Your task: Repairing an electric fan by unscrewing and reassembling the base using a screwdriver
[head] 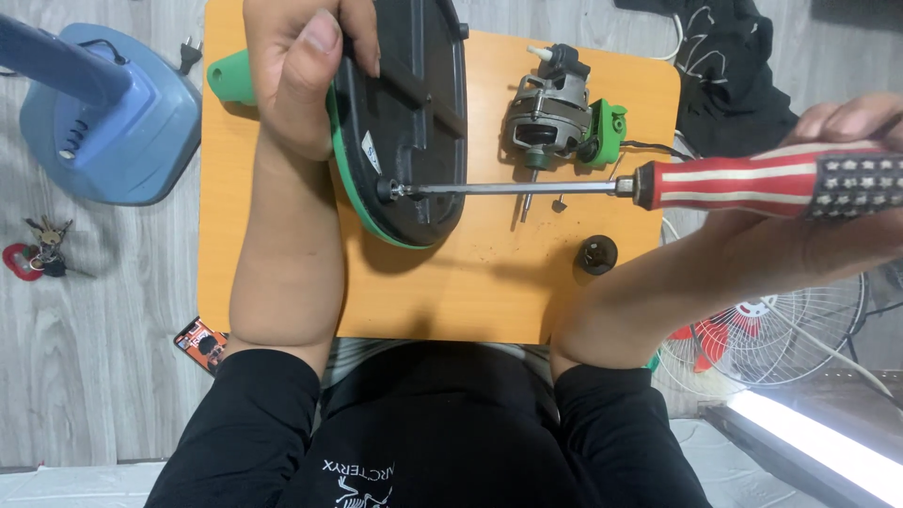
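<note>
Black-and-green fan base (414,122), gripped firmly by the left hand (306,75), should stay steady while the right hand (847,160), fingers closed round the striped screwdriver (658,185), keeps its tip square in the base's edge screw (386,189).

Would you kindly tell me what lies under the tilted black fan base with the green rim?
Under the black fan base with the green rim only the orange wooden tabletop and the base's shadow show; whatever lies directly beneath it is covered. The left hand holds it on edge.
</note>
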